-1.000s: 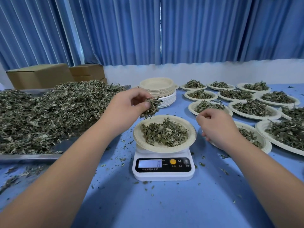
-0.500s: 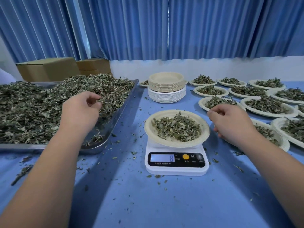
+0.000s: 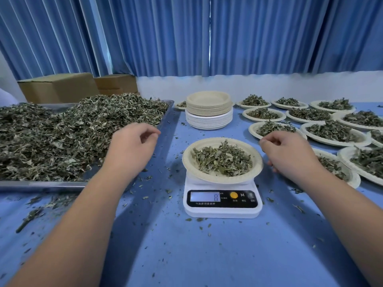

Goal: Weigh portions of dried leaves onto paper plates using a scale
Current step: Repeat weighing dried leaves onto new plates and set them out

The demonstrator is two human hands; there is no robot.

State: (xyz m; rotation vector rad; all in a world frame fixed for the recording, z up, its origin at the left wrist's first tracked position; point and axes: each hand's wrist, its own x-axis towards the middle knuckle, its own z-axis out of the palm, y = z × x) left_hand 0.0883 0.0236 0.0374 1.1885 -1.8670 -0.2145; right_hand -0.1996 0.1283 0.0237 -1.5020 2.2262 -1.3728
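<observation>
Dried leaves (image 3: 222,160) lay heaped in a paper plate (image 3: 187,160) that sat on a white scale (image 3: 221,212) near the middle of the blue counter (image 3: 186,255); the scale's display showed what looked like an 8. The left hand (image 3: 132,148) hovered over the near right corner of a metal tray (image 3: 41,184) piled with a loose mound of leaves (image 3: 62,131), its fingers loosely curled with nothing visible in them and its thumb close to the forefinger. The right hand (image 3: 290,154) hung just beside the plate's right rim, fingers also loosely bent and holding nothing that could be seen; whether it touched the rim could not be told. Behind the scale stood a stack of empty plates (image 3: 209,112), and to the right filled plates (image 3: 331,131) lay in rows. Leaf crumbs were scattered over the counter around the scale. Cardboard boxes (image 3: 60,88) stood behind the tray, before blue curtains (image 3: 165,38).
</observation>
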